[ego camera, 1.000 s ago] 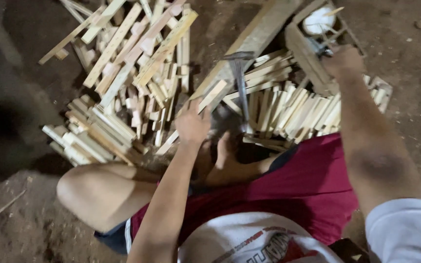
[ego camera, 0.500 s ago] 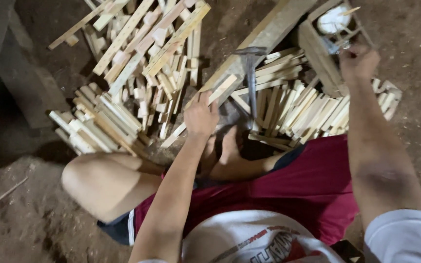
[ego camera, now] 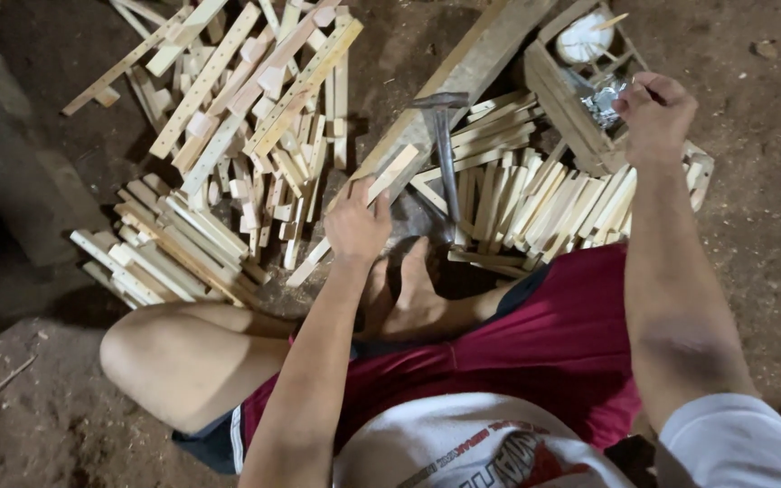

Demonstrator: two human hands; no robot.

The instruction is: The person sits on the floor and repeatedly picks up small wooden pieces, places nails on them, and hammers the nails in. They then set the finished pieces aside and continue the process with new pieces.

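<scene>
My left hand [ego camera: 357,221] is gripping a wood strip [ego camera: 354,212]; my right hand [ego camera: 654,113], at 2 o'clock, has its fingers pinched in the nail box [ego camera: 571,99], hammer [ego camera: 443,149] between them.

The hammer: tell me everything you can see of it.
The hammer has a dark metal head and a slim dark handle. It lies flat, head away from the person, across a long plank, its handle running back beside a pile of cut sticks. Neither hand touches it: the left hand rests nearby on a stick, the right hand is over a wooden box.

Hammer [ego camera: 443,149] between 2 slat piles [ego camera: 228,154], crate [ego camera: 560,95] right.
</scene>
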